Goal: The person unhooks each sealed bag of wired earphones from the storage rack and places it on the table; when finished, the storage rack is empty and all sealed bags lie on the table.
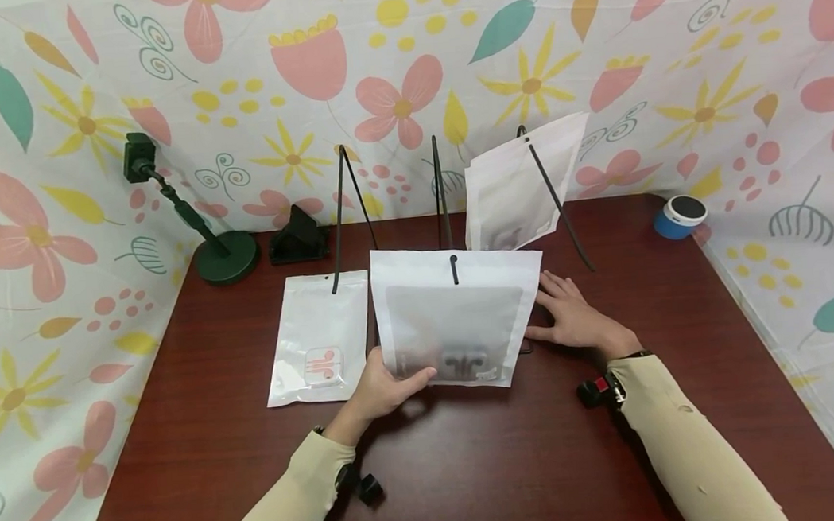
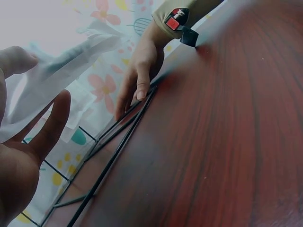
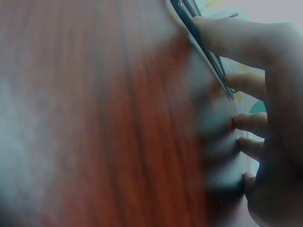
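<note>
A white zip pouch (image 1: 456,318) with a frosted front hangs in the middle on a prong of the black wire rack (image 1: 437,179). A dark item shows through its lower part. My left hand (image 1: 382,390) pinches the pouch's lower left corner, thumb in front; the left wrist view shows the fingers behind (image 2: 54,125). Beside the pouch's right edge, my right hand (image 1: 578,314) rests spread on the table, its thumb at the rack's base rod (image 3: 191,26). To the left hangs another white pouch (image 1: 292,324) with a red-marked item inside; more pouches (image 1: 509,183) hang tilted at the right.
A dark green stand (image 1: 227,260) with a small camera-like head is at the back left, next to a black holder (image 1: 299,237). A blue cylinder (image 1: 673,221) with a dark top stands back right. Flowered cloth (image 1: 397,54) surrounds the brown table (image 1: 186,466).
</note>
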Motion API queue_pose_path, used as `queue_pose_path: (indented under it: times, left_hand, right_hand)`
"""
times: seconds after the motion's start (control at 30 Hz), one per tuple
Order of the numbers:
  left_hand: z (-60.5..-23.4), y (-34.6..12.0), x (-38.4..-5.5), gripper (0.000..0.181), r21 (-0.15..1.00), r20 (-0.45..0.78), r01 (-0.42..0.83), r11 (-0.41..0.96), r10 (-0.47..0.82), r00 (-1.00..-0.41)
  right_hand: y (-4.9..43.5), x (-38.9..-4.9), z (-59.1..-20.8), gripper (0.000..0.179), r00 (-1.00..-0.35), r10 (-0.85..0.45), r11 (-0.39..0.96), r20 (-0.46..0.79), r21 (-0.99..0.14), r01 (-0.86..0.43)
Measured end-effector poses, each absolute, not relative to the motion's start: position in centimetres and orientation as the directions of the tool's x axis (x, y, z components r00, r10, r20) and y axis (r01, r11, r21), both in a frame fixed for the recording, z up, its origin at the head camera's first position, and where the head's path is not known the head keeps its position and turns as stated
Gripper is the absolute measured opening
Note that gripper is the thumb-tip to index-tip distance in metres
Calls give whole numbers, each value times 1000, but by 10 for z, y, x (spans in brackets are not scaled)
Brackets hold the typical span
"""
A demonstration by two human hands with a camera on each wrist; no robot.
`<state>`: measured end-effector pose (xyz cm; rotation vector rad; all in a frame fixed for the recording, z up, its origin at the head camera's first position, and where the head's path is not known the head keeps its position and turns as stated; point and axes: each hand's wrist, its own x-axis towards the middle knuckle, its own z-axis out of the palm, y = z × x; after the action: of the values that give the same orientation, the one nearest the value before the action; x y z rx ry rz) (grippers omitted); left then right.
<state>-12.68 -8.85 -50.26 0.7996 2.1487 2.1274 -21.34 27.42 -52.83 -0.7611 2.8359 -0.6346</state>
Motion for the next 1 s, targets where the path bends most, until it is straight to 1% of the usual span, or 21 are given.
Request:
queue_pose_path:
  times: [0.27,0.5,0.8,1.0]
  left_hand:
    - [-504,-89,-123,22,929,365,362,-80,377,-852]
    - [-486,-90,-117,22,914,395,398,-78,389,-832]
    - [-480,-92,-112,24,909,404,410,-72,386,-829]
    - [-480,-92,-110,25,907,408,416,-65,388,-827]
  right_hand:
    - [274,-215,-530,77,-860,-510,781,12,-414,-469]
    - [274,-215,-531,75,-851,-523,768,50,-404,-497]
    - [274,-214,-532,69,-843,-531,753,87,-406,-517]
    - [274,-214,-531,69,-846,-525,755,96,-405,-515]
